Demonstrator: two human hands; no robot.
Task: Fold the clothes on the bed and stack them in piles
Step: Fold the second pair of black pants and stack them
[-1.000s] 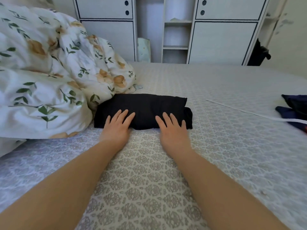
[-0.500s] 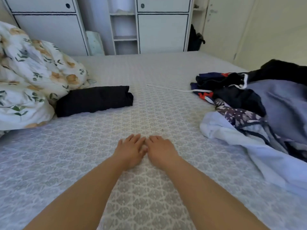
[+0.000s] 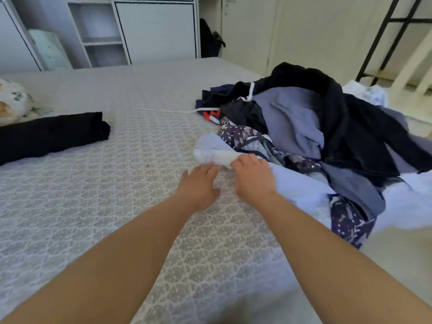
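Note:
A heap of unfolded clothes [image 3: 315, 127] lies on the right side of the bed [image 3: 117, 195], with dark, grey-blue and patterned pieces. A pale blue-white garment [image 3: 210, 148] sticks out at the heap's near left edge. My right hand [image 3: 253, 177] has its fingers closed on a bunched part of that garment. My left hand [image 3: 198, 185] lies flat beside it, fingers spread, fingertips touching the cloth's edge. A folded black garment [image 3: 51, 134] rests at the left of the bed.
A flowered duvet [image 3: 11, 104] bulges at the far left. A white cord [image 3: 168, 111] trails across the bed from the heap. White cupboards and shelves [image 3: 105, 31] stand beyond the bed; a dark metal frame [image 3: 383, 31] stands at the right.
My hands left the folded black garment, drew back, then moved right to the heap. My view turned right. My right hand has taken hold of the pale garment.

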